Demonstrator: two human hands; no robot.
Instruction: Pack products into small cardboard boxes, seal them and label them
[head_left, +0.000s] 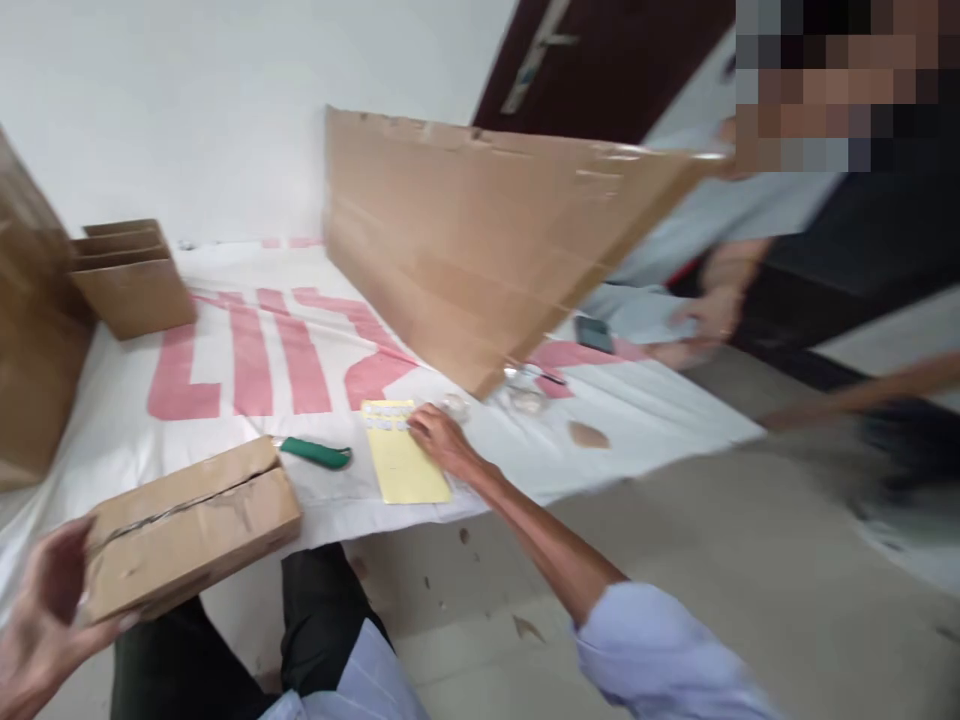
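Note:
My left hand (41,615) grips the near end of a taped cardboard box (191,525) at the lower left, holding it over the edge of a white sheet with red letters (262,360). My right hand (442,437) reaches across to a yellow sheet of small stickers (401,462) lying on the white sheet. Its fingers are curled at the yellow sheet's top right corner and touch it. A green-handled cutter (319,452) lies just left of the yellow sheet.
Another person at the right holds up a large flat cardboard panel (480,235) over the sheet. Small open cardboard boxes (131,275) stand at the back left, a bigger carton (30,330) at the far left. A dark phone (595,333) lies beyond the panel.

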